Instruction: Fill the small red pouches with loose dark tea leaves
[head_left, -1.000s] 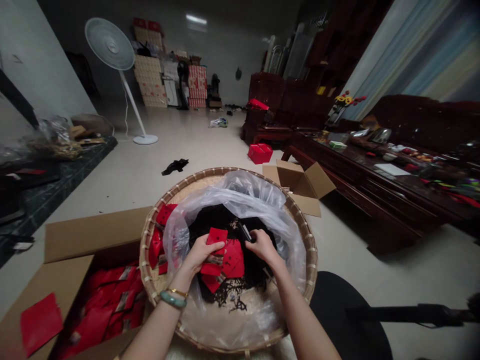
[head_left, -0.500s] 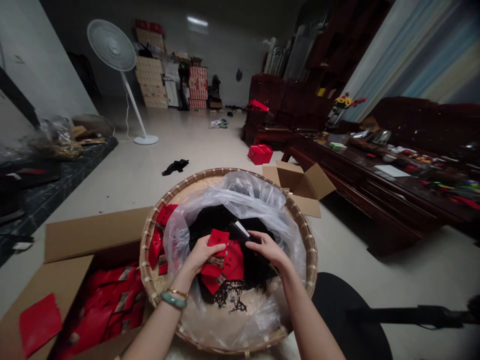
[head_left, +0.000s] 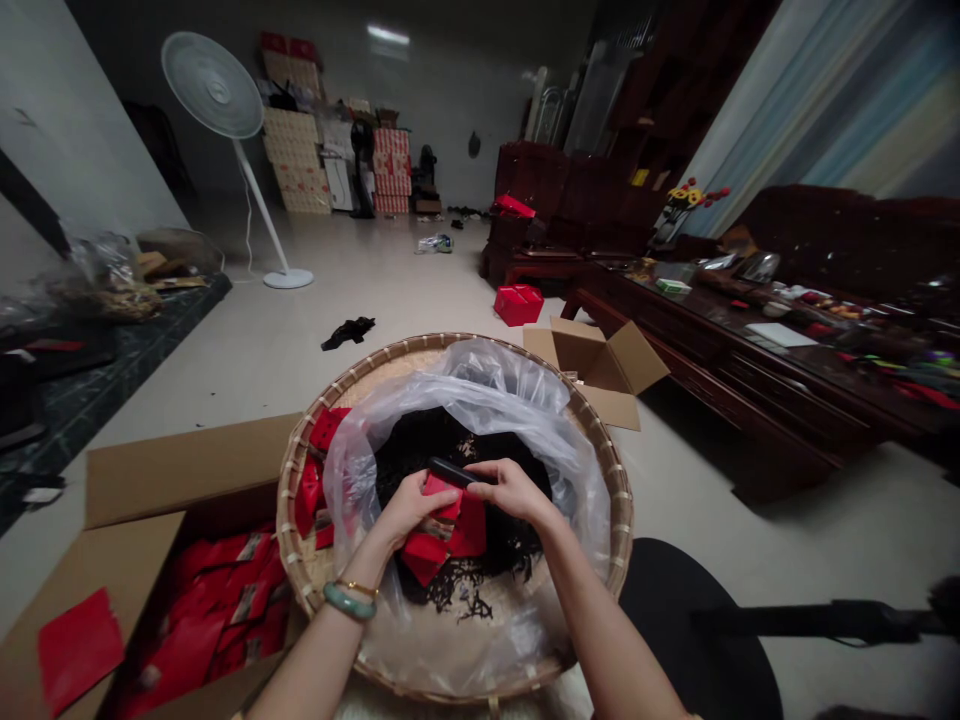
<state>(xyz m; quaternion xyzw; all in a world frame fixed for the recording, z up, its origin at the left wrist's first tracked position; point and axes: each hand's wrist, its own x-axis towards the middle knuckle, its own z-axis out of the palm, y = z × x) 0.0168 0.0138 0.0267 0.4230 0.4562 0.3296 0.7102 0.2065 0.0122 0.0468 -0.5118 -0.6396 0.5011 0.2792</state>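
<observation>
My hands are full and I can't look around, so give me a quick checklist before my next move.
Left hand gripping the red packet: ok.
Right hand holding the slim black object: ok.
Contents of the packet: cannot tell.
Plastic bag open in the round bamboo tray: ok.
Black loose tea kept in one heap: not ok, stray strands lie toward the front.
Loose red sheet on the cardboard box flap: not ok, apart from the stack.

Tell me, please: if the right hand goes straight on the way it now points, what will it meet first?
The right hand would probably meet the black oblong object first; its fingertips seem at or touching it, but depth is unclear. The red packet lies just beyond.
</observation>
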